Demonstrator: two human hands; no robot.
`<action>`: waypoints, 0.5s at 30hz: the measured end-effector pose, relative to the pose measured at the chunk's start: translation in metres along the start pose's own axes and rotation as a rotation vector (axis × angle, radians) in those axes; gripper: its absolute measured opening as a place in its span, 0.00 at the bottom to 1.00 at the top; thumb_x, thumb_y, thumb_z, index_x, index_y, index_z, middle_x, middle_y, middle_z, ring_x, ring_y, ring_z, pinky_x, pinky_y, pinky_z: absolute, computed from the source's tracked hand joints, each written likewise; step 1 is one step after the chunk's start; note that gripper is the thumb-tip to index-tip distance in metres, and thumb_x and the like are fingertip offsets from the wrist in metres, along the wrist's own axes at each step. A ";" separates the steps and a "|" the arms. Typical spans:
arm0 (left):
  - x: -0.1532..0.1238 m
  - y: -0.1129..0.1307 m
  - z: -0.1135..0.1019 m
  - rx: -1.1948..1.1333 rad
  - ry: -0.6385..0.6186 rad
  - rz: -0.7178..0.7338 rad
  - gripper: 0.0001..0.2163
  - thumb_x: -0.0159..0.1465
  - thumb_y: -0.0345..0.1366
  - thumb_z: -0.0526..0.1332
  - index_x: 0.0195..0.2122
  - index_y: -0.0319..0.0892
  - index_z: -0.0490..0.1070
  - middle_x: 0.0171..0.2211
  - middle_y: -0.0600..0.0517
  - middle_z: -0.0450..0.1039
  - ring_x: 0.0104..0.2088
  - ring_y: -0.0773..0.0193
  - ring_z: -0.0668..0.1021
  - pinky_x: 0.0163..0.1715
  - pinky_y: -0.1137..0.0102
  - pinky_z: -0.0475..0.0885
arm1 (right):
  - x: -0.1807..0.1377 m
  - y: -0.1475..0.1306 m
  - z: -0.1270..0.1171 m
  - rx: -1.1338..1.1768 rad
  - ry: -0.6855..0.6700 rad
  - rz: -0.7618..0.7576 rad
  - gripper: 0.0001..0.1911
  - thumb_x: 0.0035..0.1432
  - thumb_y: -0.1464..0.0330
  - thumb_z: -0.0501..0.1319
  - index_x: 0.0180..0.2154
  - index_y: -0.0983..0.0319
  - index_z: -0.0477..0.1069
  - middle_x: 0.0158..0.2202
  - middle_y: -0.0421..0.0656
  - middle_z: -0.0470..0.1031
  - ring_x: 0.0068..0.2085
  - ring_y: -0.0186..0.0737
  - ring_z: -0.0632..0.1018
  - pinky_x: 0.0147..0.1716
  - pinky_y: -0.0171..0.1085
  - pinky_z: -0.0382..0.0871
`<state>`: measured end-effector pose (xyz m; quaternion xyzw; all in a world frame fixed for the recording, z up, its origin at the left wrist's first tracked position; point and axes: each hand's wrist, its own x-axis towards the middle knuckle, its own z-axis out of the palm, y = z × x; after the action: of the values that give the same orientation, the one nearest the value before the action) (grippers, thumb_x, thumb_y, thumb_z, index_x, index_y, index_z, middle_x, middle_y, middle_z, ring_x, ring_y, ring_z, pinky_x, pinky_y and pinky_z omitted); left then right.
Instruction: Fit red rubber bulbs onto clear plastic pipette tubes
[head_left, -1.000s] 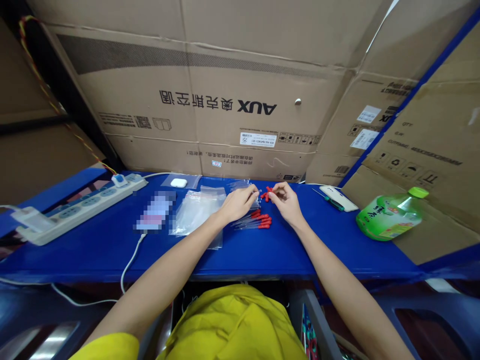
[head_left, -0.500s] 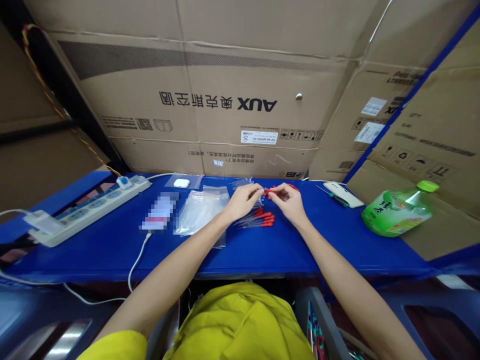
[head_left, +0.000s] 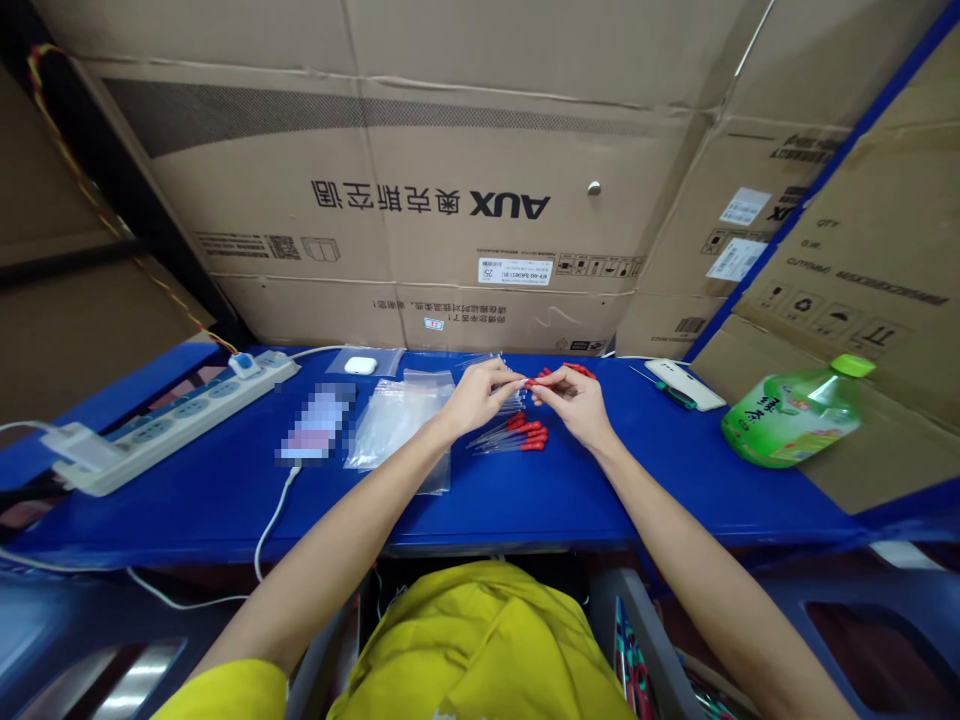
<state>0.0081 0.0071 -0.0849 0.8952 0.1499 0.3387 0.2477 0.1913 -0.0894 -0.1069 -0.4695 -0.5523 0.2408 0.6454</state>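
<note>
My left hand point(head_left: 480, 394) and my right hand point(head_left: 577, 402) meet over the blue table, their fingertips pinched at a small red rubber bulb point(head_left: 531, 384). The right fingers close on the bulb; the left fingers hold its other end, where a glass dropper tube seems to be, mostly hidden by the hand. Below them lies a small pile of glass droppers point(head_left: 534, 438) with red bulbs, tubes pointing left. Bare clear tubes point(head_left: 513, 404) lie partly under my left hand. More red bulbs point(head_left: 579, 370) rest behind my right hand.
Clear plastic bags point(head_left: 397, 425) and a phone point(head_left: 319, 422) on a charging cable lie to the left, with a white earbud case point(head_left: 361, 366) behind. A power strip point(head_left: 180, 420) is at far left. To the right are a white-and-green tool point(head_left: 686, 385) and a green bottle point(head_left: 795, 415). Cardboard point(head_left: 420, 130) walls the back.
The fingertips of both hands have come together at the red bulb. The view has shifted slightly; the droppers on the table look unchanged.
</note>
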 end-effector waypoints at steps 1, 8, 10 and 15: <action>0.000 0.000 0.000 0.007 -0.009 0.004 0.15 0.74 0.43 0.57 0.45 0.43 0.83 0.35 0.48 0.77 0.38 0.60 0.76 0.42 0.64 0.71 | -0.001 0.000 0.001 0.002 -0.008 0.003 0.17 0.51 0.54 0.75 0.32 0.57 0.76 0.30 0.41 0.80 0.31 0.42 0.82 0.37 0.45 0.81; 0.001 0.005 -0.004 0.001 0.083 -0.027 0.14 0.73 0.43 0.60 0.48 0.44 0.83 0.35 0.49 0.75 0.34 0.63 0.75 0.37 0.67 0.69 | -0.002 0.000 0.003 -0.007 0.013 0.011 0.18 0.54 0.54 0.73 0.37 0.57 0.73 0.32 0.41 0.81 0.31 0.41 0.83 0.37 0.43 0.82; 0.002 0.005 -0.003 -0.005 0.087 -0.025 0.14 0.72 0.43 0.60 0.47 0.44 0.83 0.35 0.50 0.74 0.33 0.64 0.74 0.36 0.67 0.68 | -0.001 -0.001 0.002 0.003 0.012 0.016 0.19 0.54 0.54 0.74 0.39 0.58 0.74 0.32 0.41 0.82 0.31 0.41 0.84 0.38 0.42 0.82; 0.002 0.003 -0.001 -0.034 0.065 0.004 0.16 0.74 0.44 0.58 0.46 0.44 0.83 0.34 0.49 0.74 0.35 0.63 0.74 0.35 0.68 0.67 | -0.001 -0.004 0.002 0.037 0.027 0.027 0.19 0.53 0.54 0.74 0.40 0.59 0.78 0.34 0.43 0.84 0.35 0.44 0.86 0.41 0.43 0.83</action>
<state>0.0092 0.0053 -0.0819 0.8798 0.1503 0.3705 0.2573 0.1883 -0.0914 -0.1042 -0.4682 -0.5328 0.2532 0.6578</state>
